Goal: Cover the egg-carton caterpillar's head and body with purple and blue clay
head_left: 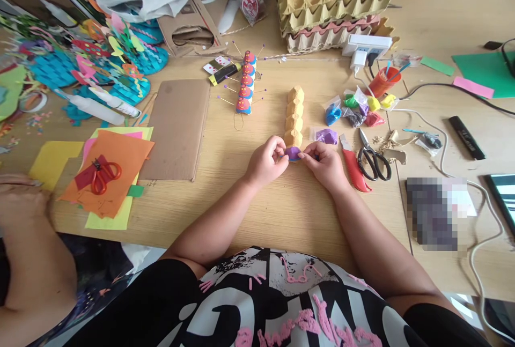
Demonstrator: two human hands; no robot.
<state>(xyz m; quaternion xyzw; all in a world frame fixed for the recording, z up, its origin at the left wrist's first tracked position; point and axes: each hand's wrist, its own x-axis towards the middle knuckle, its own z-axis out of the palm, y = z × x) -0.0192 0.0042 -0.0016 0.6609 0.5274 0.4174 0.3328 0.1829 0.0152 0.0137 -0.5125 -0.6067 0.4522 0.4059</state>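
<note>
A strip of yellow egg carton [295, 116] stands on the table in front of me, its row of bumps pointing away. Purple clay [292, 153] covers the bump at its near end, with a thin blue edge below. My left hand [267, 159] is closed, thumb and fingers pinching the left side of the purple clay. From the right, my right hand [324, 162] pinches the clay's other side. Just beyond that hand lies a bag of purple clay [325, 136]. A red utility knife [354, 167] and black-handled scissors [374, 159] are to its right.
A painted caterpillar [246, 84] with pins sticking out stands farther left. Clay packets [356, 111], an orange cup [383, 83] and a power strip [368, 45] with cables are at right. Brown cardboard [177, 127] and orange-handled pliers [102, 175] lie left, near another person's arm [32, 261].
</note>
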